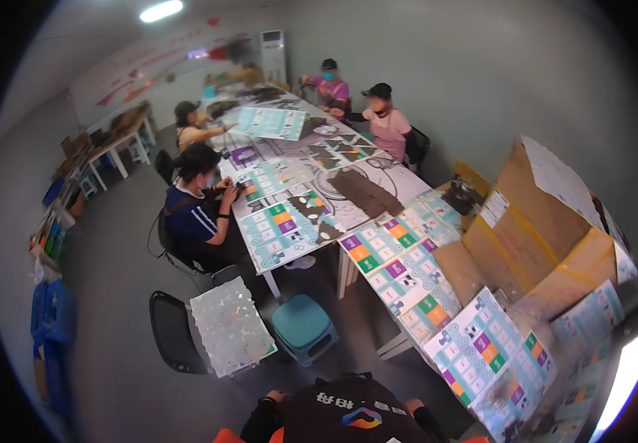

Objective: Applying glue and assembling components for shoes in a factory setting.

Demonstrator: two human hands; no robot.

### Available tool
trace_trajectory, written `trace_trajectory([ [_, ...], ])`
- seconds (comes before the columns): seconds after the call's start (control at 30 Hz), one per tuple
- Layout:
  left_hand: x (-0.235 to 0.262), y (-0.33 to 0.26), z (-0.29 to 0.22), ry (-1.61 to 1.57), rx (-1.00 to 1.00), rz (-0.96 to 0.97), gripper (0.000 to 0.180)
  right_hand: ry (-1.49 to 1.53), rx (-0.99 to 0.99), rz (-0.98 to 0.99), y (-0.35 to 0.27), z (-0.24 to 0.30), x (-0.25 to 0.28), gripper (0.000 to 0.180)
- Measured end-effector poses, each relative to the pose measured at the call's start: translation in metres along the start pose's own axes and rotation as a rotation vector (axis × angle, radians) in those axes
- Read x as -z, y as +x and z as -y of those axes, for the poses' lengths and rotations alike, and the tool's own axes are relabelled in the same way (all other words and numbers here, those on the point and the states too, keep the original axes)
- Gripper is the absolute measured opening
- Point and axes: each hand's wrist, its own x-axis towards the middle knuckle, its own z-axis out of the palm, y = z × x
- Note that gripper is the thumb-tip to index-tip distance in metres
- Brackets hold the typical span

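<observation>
At the lower edge, my left hand point(278, 396) shows beside the left edge of my dark apron point(334, 417), which carries a colourful logo. My right hand point(413, 406) is at the apron's other edge. Both hands are small in view and their fingers are mostly hidden, so I cannot make out whether they hold anything. Dark cuffs cover both wrists, with orange cloth further back. Ahead of my left hand stands a teal plastic stool point(303, 325). A worn grey-white sheet point(232, 325) lies on a chair near it.
Printed boards cover the side table point(400, 277) on the right, beside a large open cardboard box point(526, 236). Several people sit around the long table point(415, 184), which bears printed sheets and dark pieces. A black mesh chair point(175, 332) stands left; blue bins point(53, 310) line the wall.
</observation>
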Motion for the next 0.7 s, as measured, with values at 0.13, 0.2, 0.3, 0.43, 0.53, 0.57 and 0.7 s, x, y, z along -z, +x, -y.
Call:
trace_trajectory([
  [0.13, -0.015, -0.025, -0.023, 0.148, -0.150, -0.025, 0.045, 0.263, 0.025, 0.060, -0.002, -0.034, 0.012, 0.023],
  [0.2, -0.024, -0.028, -0.034, 0.026, 0.083, -0.029, 0.044, 0.188, 0.054, 0.050, 0.002, -0.049, 0.015, 0.023],
  [0.3, -0.033, -0.028, -0.044, 0.027, 0.048, 0.023, 0.041, 0.189, 0.057, 0.072, 0.003, -0.069, 0.024, 0.020],
  [0.43, -0.040, -0.032, -0.072, -0.022, 0.056, 0.067, 0.038, 0.267, 0.062, 0.023, 0.005, -0.099, 0.010, 0.012],
  [0.53, -0.036, -0.020, -0.082, 0.070, -0.126, 0.143, 0.037, 0.240, -0.102, 0.008, 0.002, -0.102, -0.002, 0.013],
  [0.57, -0.036, -0.015, -0.086, -0.170, 0.081, 0.158, 0.035, 0.244, -0.101, 0.007, -0.001, -0.106, -0.004, 0.013],
  [0.7, -0.027, 0.014, -0.109, 0.304, -0.356, 0.217, 0.032, 0.085, 0.048, -0.438, -0.016, -0.139, -0.095, 0.022],
])
